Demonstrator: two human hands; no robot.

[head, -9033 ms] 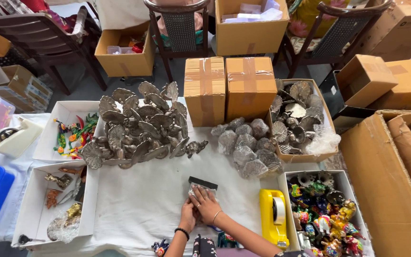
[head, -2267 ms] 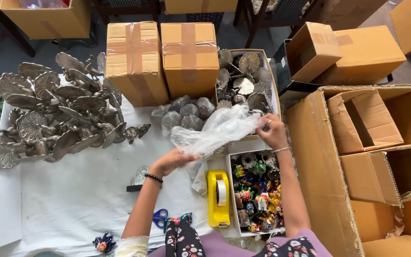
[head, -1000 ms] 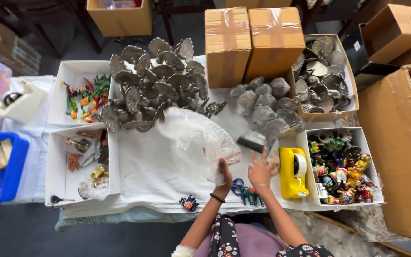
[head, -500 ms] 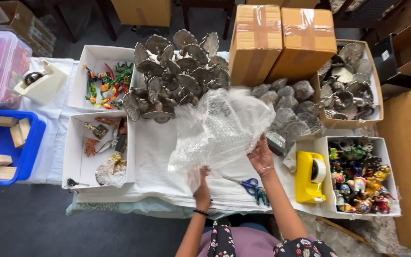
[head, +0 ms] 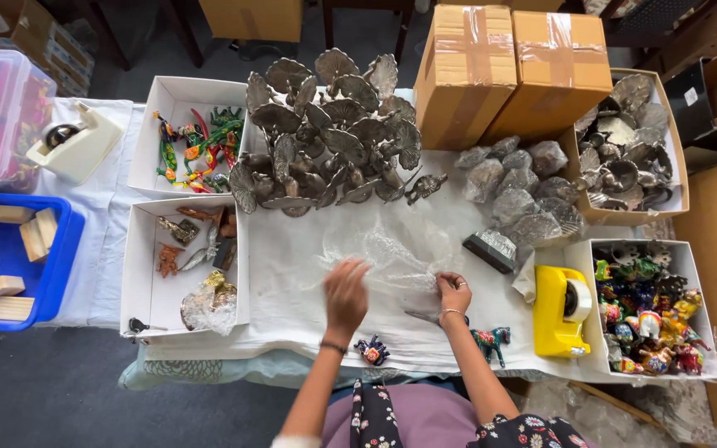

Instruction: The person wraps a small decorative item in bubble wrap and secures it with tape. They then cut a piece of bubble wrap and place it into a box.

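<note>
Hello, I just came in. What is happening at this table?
A person is spreading a clear bubble-wrap sheet flat on the white-covered table. The left hand presses on the sheet's near edge, and the right hand holds its right side. A small painted horse figure stands near the right hand, with a yellow tape dispenser beside it. Grey metal ornaments are heaped behind.

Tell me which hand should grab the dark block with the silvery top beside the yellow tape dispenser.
Right, probably. The right hand rests on the bubble wrap sheet just left of the dark block; the left hand lies farther away, across the sheet.
</note>
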